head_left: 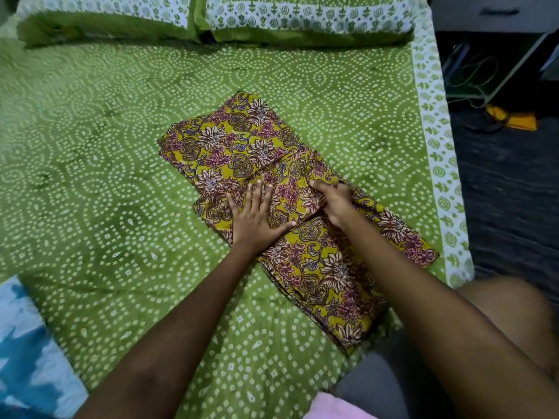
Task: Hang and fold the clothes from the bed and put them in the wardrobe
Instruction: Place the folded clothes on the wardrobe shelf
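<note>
A yellow floral-print garment [242,146] lies partly folded in a long strip on the green bed [106,176], running from the middle toward the near right corner. My left hand [257,216] presses flat on the garment's middle, fingers straight and spread. Just to its right, my right hand [335,201] has its fingers curled round a fold of the same cloth. The wardrobe is out of view.
Two green and white pillows [302,19] line the head of the bed. A blue and white cloth [27,343] lies at the near left, a pink cloth [335,406] and a grey one [378,382] at the near edge. Right of the bed is dark floor with cables and a yellow object [514,119].
</note>
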Demonstrator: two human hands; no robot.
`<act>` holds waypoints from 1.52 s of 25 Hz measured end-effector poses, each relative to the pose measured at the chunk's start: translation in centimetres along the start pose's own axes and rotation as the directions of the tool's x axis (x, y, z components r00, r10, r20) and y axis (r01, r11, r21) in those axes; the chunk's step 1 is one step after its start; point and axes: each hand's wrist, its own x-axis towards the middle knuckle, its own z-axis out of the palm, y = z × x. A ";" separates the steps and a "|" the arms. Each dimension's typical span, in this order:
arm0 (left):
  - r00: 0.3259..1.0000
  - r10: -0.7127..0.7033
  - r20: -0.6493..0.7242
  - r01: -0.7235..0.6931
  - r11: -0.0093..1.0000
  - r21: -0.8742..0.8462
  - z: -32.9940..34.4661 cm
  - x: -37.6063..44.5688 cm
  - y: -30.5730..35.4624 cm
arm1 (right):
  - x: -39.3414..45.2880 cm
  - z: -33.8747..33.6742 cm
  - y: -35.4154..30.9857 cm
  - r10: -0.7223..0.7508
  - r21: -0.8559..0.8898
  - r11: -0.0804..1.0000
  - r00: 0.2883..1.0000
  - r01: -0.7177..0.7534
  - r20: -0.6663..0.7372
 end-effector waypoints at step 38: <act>0.997 0.066 0.029 -0.059 0.981 -0.183 1.1 -8.9 3.6 | 1.0 -11.8 0.6 -0.393 -0.946 -0.242 0.870 0.213 0.297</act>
